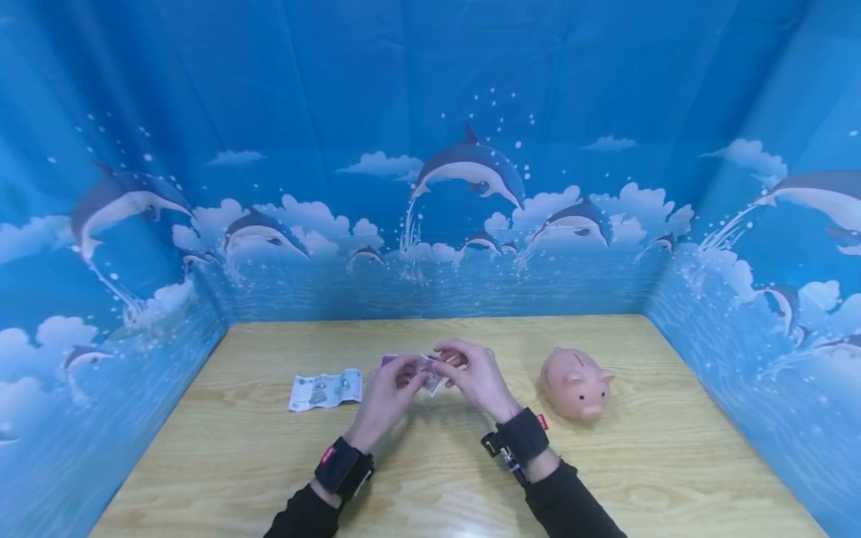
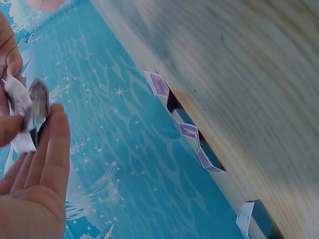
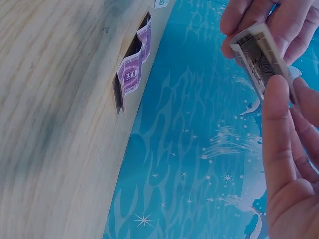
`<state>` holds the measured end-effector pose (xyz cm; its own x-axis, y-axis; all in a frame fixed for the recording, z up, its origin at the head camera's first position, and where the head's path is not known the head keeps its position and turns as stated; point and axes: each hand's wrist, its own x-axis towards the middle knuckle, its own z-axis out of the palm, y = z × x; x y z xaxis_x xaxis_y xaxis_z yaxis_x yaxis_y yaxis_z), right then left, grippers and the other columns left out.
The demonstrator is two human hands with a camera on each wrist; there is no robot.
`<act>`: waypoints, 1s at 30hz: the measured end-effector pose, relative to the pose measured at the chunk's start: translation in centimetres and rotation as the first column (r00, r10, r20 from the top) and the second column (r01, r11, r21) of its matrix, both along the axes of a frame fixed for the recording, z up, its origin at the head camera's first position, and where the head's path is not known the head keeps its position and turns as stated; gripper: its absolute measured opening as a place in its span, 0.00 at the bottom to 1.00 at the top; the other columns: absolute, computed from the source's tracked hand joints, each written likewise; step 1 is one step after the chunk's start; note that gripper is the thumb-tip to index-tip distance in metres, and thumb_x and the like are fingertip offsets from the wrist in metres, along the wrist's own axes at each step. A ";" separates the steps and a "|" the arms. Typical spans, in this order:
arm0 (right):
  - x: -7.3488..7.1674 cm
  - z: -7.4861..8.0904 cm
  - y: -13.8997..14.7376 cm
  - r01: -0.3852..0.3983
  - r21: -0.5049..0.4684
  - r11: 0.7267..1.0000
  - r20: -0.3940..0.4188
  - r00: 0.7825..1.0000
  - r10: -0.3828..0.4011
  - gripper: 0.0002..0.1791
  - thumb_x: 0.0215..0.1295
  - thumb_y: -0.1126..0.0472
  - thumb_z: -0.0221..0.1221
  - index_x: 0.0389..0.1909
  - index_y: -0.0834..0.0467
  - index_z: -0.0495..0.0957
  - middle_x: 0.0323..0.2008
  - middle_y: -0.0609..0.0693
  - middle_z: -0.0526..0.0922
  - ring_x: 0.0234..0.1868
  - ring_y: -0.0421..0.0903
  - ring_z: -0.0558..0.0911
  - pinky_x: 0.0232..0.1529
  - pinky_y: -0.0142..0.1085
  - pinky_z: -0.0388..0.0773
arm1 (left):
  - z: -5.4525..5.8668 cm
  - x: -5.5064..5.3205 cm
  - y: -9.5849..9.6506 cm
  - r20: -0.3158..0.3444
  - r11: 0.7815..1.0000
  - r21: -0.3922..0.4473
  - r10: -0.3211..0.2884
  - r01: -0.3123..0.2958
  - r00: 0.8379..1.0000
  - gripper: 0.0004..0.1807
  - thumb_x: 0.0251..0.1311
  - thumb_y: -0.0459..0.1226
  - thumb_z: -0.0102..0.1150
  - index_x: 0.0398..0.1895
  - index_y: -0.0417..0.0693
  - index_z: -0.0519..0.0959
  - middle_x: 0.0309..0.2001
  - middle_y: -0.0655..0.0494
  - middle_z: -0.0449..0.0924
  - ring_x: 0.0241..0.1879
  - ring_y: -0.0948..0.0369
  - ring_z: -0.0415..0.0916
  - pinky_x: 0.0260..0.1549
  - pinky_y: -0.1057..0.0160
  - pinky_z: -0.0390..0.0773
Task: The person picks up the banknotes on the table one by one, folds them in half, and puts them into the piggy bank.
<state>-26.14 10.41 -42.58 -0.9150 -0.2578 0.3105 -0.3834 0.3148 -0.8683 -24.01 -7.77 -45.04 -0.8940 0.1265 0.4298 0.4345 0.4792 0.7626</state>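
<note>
Over the middle of the table, a small folded banknote (image 1: 433,379) is held up between both hands. My left hand (image 1: 389,392) pinches its left side with thumb and fingers. The right hand (image 1: 479,376) grips the other side, its thumb lying along the paper in the right wrist view. The folded banknote (image 3: 260,57) looks brownish with pale edges there. Behind the left hand stands a purple banknote (image 2: 188,130), creased in zigzag folds on the table, mostly hidden in the head view. Left of the hands lies a pale blue-green banknote (image 1: 327,390), slightly wavy.
To the right of the hands, a pink piggy bank (image 1: 575,385) with a slot in its back stands on the wooden table (image 1: 444,478). A blue dolphin-print curtain (image 1: 430,291) closes off the back and both sides. Each wrist wears a black strap (image 1: 522,436).
</note>
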 end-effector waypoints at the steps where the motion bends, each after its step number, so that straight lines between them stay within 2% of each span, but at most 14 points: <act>1: 0.0 0.0 0.0 0.002 -0.011 1.000 0.005 1.000 -0.002 0.15 0.59 0.66 0.67 0.48 0.61 0.82 0.36 0.57 0.87 0.32 0.48 0.86 0.27 0.37 0.86 | -0.1 0.0 0.0 -0.011 1.000 0.011 0.015 -0.015 1.000 0.15 0.59 0.34 0.66 0.50 0.43 0.81 0.40 0.50 0.87 0.37 0.60 0.85 0.38 0.69 0.85; 5: -0.1 -0.1 -0.1 0.022 -0.029 0.999 0.004 1.000 -0.022 0.17 0.58 0.67 0.67 0.50 0.61 0.81 0.40 0.58 0.86 0.34 0.51 0.87 0.28 0.32 0.85 | -0.3 -0.2 -0.1 -0.045 0.997 0.068 0.046 -0.043 0.998 0.15 0.59 0.32 0.65 0.49 0.40 0.81 0.40 0.47 0.87 0.36 0.58 0.85 0.37 0.68 0.85; 10: -0.2 -0.3 -0.1 0.048 -0.016 0.999 -0.014 0.999 -0.048 0.20 0.58 0.67 0.68 0.52 0.61 0.80 0.45 0.59 0.84 0.35 0.48 0.86 0.29 0.34 0.86 | -0.3 -0.2 -0.1 -0.047 0.991 0.128 0.053 -0.046 0.998 0.15 0.60 0.31 0.65 0.50 0.39 0.81 0.40 0.44 0.86 0.37 0.56 0.86 0.38 0.69 0.85; 17: -0.2 -0.3 -0.1 0.015 0.009 1.000 0.046 0.999 -0.015 0.18 0.63 0.66 0.63 0.55 0.63 0.79 0.39 0.60 0.87 0.34 0.55 0.87 0.28 0.36 0.86 | -0.2 -0.2 0.0 -0.017 0.977 0.213 0.013 -0.009 1.000 0.14 0.60 0.31 0.64 0.49 0.38 0.80 0.40 0.43 0.86 0.37 0.55 0.86 0.38 0.69 0.85; 20: -0.2 -0.3 -0.2 -0.009 -0.027 1.000 0.075 0.997 0.011 0.17 0.64 0.67 0.62 0.54 0.66 0.79 0.37 0.63 0.87 0.32 0.55 0.87 0.28 0.36 0.86 | -0.2 -0.2 0.1 -0.010 0.972 0.234 0.011 -0.008 1.000 0.14 0.59 0.30 0.65 0.48 0.38 0.81 0.40 0.43 0.86 0.37 0.54 0.86 0.38 0.69 0.85; 22: 0.3 0.4 -0.3 -0.022 -0.050 0.999 0.094 0.995 0.027 0.16 0.64 0.69 0.61 0.53 0.69 0.79 0.37 0.66 0.86 0.32 0.58 0.87 0.29 0.39 0.86 | 0.1 0.0 0.2 -0.011 0.970 0.244 0.009 -0.006 1.000 0.13 0.59 0.29 0.64 0.48 0.36 0.81 0.40 0.40 0.86 0.37 0.52 0.86 0.38 0.68 0.85; 26: 0.4 0.5 -0.4 -0.034 -0.088 0.996 0.120 0.992 0.045 0.18 0.64 0.70 0.60 0.54 0.73 0.76 0.38 0.70 0.85 0.34 0.63 0.86 0.32 0.44 0.87 | 0.1 0.0 0.2 -0.023 0.966 0.259 -0.001 0.007 1.000 0.10 0.62 0.28 0.62 0.46 0.35 0.81 0.40 0.38 0.86 0.37 0.50 0.86 0.37 0.68 0.85; 28: 0.2 0.2 -0.4 -0.034 -0.102 0.994 0.125 0.991 0.047 0.18 0.64 0.69 0.61 0.54 0.72 0.76 0.38 0.70 0.85 0.34 0.62 0.86 0.31 0.42 0.87 | -0.4 -0.3 0.1 -0.045 0.964 0.263 -0.015 0.027 0.999 0.09 0.63 0.30 0.61 0.46 0.38 0.82 0.40 0.40 0.86 0.36 0.51 0.86 0.36 0.70 0.85; 30: -0.1 -0.2 -0.3 -0.030 -0.120 0.992 0.125 0.991 0.045 0.19 0.64 0.68 0.62 0.54 0.71 0.77 0.38 0.68 0.85 0.33 0.59 0.87 0.31 0.38 0.87 | -0.4 -0.3 0.2 -0.051 0.970 0.243 -0.015 0.027 0.999 0.10 0.64 0.30 0.60 0.46 0.39 0.83 0.40 0.41 0.86 0.37 0.52 0.86 0.36 0.70 0.85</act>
<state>-26.20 10.07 -42.77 -0.9391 -0.2616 0.2227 -0.2775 0.1953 -0.9407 -24.35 -7.62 -45.42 -0.8699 0.0309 0.4923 0.4813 0.2717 0.8334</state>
